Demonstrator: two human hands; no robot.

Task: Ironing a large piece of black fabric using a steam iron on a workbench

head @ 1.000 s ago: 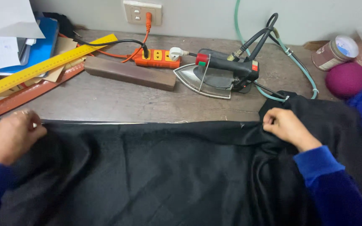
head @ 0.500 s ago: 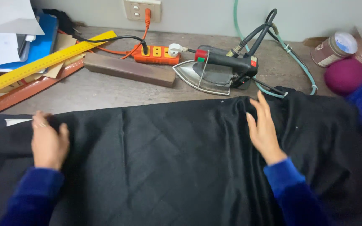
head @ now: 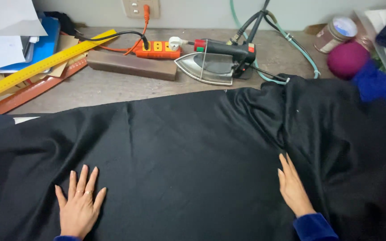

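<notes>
A large black cloth (head: 188, 151) covers most of the worktable in front of me. My left hand (head: 79, 205) lies flat on it near the lower left, fingers spread, with rings on two fingers. My right hand (head: 293, 187) rests flat on the cloth at the lower right, fingers together and pointing away from me, just beside a bunched fold of the cloth (head: 269, 107). Neither hand holds anything. Both sleeves are dark blue velvet.
A steam iron (head: 217, 60) with hoses sits at the back, next to an orange power strip (head: 157, 48) and a brown block (head: 130, 66). A yellow ruler (head: 41, 67), papers and a blue folder lie at the left. A tin (head: 333, 33) and a magenta ball (head: 347, 60) stand at the right.
Both hands let go of the cloth's far edge, laid flat and slid towards me over the cloth. The cloth's far edge now lies further up the table.
</notes>
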